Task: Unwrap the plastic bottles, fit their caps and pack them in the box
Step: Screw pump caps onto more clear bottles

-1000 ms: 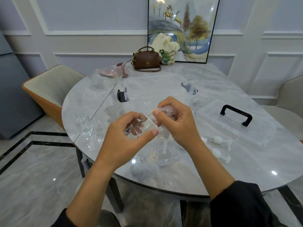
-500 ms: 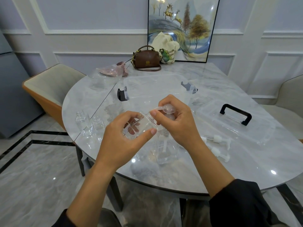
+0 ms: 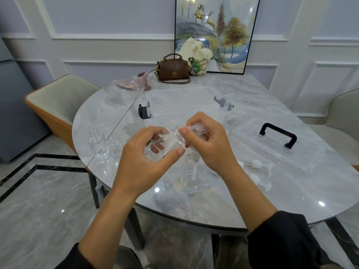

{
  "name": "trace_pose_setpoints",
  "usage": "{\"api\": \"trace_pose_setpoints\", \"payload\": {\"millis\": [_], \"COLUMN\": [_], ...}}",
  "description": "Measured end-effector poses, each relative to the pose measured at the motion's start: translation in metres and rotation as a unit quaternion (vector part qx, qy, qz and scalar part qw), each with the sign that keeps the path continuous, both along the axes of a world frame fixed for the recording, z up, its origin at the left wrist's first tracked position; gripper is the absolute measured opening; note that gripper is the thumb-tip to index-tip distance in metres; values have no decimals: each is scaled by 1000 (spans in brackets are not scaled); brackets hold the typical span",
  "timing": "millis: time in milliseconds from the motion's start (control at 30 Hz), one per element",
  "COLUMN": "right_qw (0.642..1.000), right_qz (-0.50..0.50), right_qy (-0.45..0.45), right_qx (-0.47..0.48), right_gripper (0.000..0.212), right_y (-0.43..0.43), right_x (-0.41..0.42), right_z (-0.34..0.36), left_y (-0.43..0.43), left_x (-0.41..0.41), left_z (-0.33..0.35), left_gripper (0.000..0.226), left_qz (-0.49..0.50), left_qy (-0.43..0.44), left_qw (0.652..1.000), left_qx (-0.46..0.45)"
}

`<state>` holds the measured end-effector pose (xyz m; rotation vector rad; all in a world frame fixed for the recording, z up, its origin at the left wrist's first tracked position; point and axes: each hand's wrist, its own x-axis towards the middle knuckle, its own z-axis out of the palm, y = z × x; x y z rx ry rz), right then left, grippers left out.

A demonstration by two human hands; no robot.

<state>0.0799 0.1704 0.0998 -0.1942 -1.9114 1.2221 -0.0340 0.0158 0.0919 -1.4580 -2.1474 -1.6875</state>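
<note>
My left hand [image 3: 144, 154] grips a clear plastic bottle [image 3: 165, 146] above the table, fingers curled round its body. My right hand [image 3: 210, 141] pinches a clear pump cap [image 3: 195, 130] at the bottle's neck, its tube hanging down. Behind my hands stands the open clear storage box [image 3: 184, 100] with black latches. Its clear lid [image 3: 272, 144] with a black handle lies to the right. Two small uncapped bottles [image 3: 104, 142] stand at the left. White pump caps [image 3: 256, 166] lie at the right, beside my right wrist. Another clear bottle [image 3: 196, 181] rests below my hands.
The round marble table [image 3: 291, 191] also carries a brown handbag [image 3: 172, 69], a cloth bag [image 3: 198, 55] and crumpled plastic wrap with a pink item [image 3: 132, 84] at the back. A framed picture [image 3: 215, 32] leans on the wall. Chairs [image 3: 56, 101] stand left and right.
Both hands stay together over the table; the cap in my right hand has shifted slightly against the bottle's neck. The rest is as before.
</note>
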Motion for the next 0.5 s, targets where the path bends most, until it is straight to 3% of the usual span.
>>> {"api": "trace_pose_setpoints", "payload": {"millis": [500], "right_qw": [1000], "right_qz": [-1], "right_qy": [19], "right_qx": [2], "right_gripper": [20], "right_y": [-3], "right_x": [0], "right_z": [0], "left_y": [4], "left_x": [-10], "left_z": [27], "left_gripper": [56], "left_qz": [-33], "left_qy": [116], "left_qw": [991], "left_qx": [-53]}}
